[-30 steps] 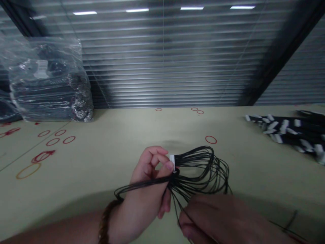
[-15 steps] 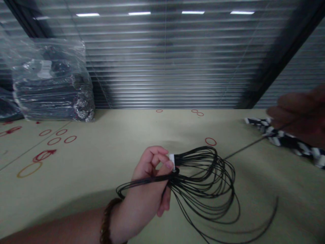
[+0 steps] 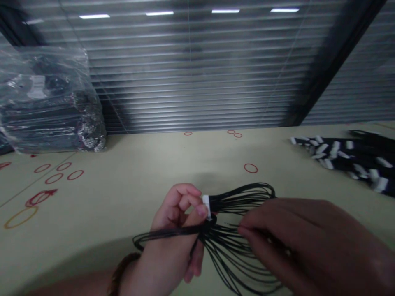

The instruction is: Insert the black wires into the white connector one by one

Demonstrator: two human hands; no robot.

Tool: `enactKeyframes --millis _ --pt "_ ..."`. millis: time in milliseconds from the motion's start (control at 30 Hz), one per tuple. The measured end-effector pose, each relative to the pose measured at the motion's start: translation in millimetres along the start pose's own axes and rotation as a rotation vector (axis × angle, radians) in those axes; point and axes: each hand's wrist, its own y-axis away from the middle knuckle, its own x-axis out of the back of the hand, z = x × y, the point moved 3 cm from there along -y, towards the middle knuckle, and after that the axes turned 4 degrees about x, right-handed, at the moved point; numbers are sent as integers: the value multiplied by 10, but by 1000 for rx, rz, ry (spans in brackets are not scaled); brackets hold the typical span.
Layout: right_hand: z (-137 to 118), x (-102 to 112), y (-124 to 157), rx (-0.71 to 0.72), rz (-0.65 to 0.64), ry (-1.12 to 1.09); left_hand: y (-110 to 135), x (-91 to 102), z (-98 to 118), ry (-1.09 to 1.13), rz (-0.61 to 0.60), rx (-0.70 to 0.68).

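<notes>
My left hand point(image 3: 179, 230) is closed on a bundle of thin black wires point(image 3: 234, 250), thumb and forefinger pinching the white connector point(image 3: 206, 204) at its top. The wires fan out to the right in loops over the table. A few strands run back across my left wrist, which wears a brown bead bracelet point(image 3: 119, 273). My right hand point(image 3: 302, 242) lies over the right part of the loops, fingers bent and pointing left, fingertips among the strands. What its fingers grip is hidden and blurred.
A beige table point(image 3: 123, 193) bears red circle marks point(image 3: 250, 167). A clear plastic bag of dark bundles point(image 3: 46, 102) stands at the back left. More black wire sets with white connectors point(image 3: 342, 158) lie at the right. Closed grey blinds point(image 3: 197, 70) run behind.
My right hand, drawn far right with one strand half a second ago, has come back down onto the wire loops. My left hand has kept its pinch on the connector.
</notes>
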Motion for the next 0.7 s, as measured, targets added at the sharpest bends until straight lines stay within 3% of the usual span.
enactKeyframes --millis 133,700 --pt "-29 -66 -30 90 -13 15 39 -15 -13 -14 -23 32" --pt "-41 -39 -60 100 -39 24 53 -7 -32 -49 -53 15"
